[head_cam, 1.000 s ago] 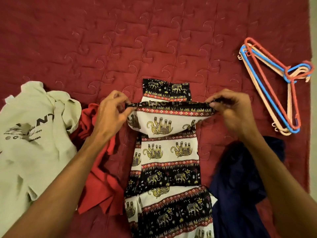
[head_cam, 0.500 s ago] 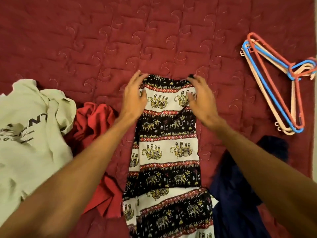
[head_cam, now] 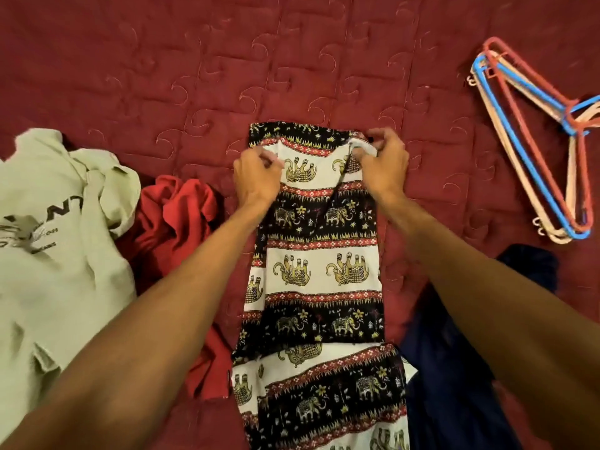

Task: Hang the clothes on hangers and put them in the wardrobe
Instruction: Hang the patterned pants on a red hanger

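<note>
A dark red quilted bedspread (head_cam: 227, 60), stitched in square blocks with curling swirls, across the whole view.

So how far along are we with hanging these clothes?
Done: nothing yet; the hangers lie bundled on the bed cover, none carrying clothes. In hand: left hand and right hand each pinch the top edge of the elephant-print garment. Left: that piece plus the beige shirt, red garment and navy garment all need hangers; no wardrobe is in view.

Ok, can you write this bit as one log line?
elephant-print garment flat on quilt | left hand grips left edge | right hand pinches top corner | hangers untouched
</note>
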